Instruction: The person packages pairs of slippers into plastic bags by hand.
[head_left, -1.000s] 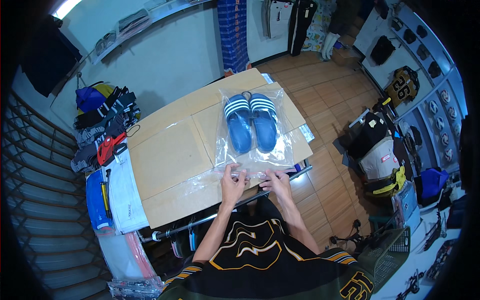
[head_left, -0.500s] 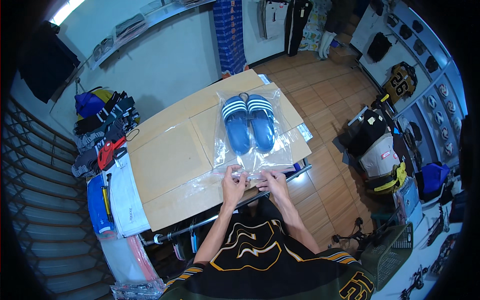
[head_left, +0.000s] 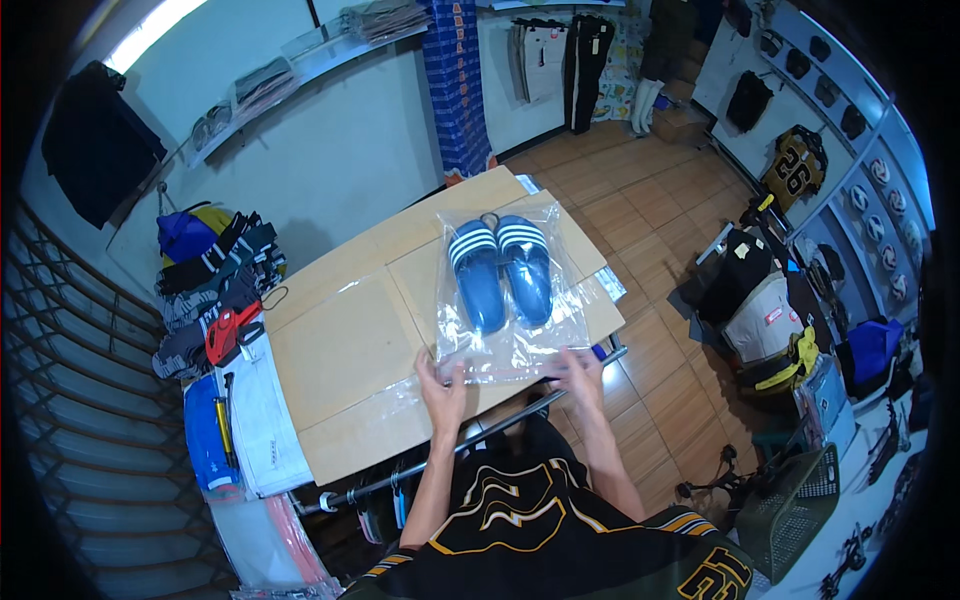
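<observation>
A pair of blue slide sandals (head_left: pixel 503 285) with white stripes lies inside a clear plastic bag (head_left: pixel 570 318) on the cardboard-topped table (head_left: pixel 345 345). Along the near edge of the bag, my two hands are apart. My left hand (head_left: pixel 442 392) is at the bag's near left corner, thumb and fingers spread. At the near right corner is my right hand (head_left: pixel 580 380), slightly blurred, its fingers also apart. Both are at the plastic; whether the fingertips touch it is hard to tell.
Left on the table lie a red handheld tool (head_left: pixel 232 332), folded socks (head_left: pixel 215 290) and packed white clothing (head_left: pixel 268 430). A metal rail (head_left: pixel 480 432) runs along the table's near edge. At right stand piled garments (head_left: pixel 765 320) and a green crate (head_left: pixel 795 515).
My hands have moved apart, from close together at the middle of the bag's near edge to its two corners. The view has tilted slightly, so the scene sits lower.
</observation>
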